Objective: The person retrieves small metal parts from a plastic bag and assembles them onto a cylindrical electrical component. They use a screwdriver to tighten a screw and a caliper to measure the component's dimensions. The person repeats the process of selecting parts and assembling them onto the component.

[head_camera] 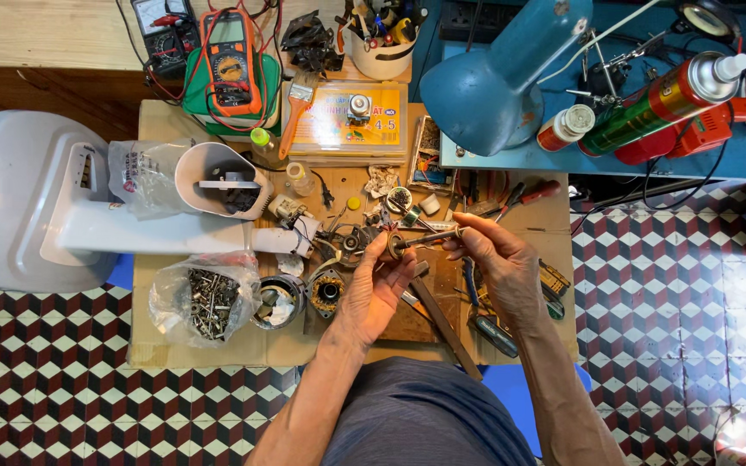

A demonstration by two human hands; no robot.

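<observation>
while the left hand (379, 278) pinches a small round metal part (396, 245), the right hand (496, 252) grips a thin rod (429, 236) poked into it, both held over the cluttered desk (166, 349), bag of screws (206, 299) off left.

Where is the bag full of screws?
In the head view, the clear bag of screws lies on the left of the cardboard-covered table, below the white fan base and beside a small round tin.
</observation>
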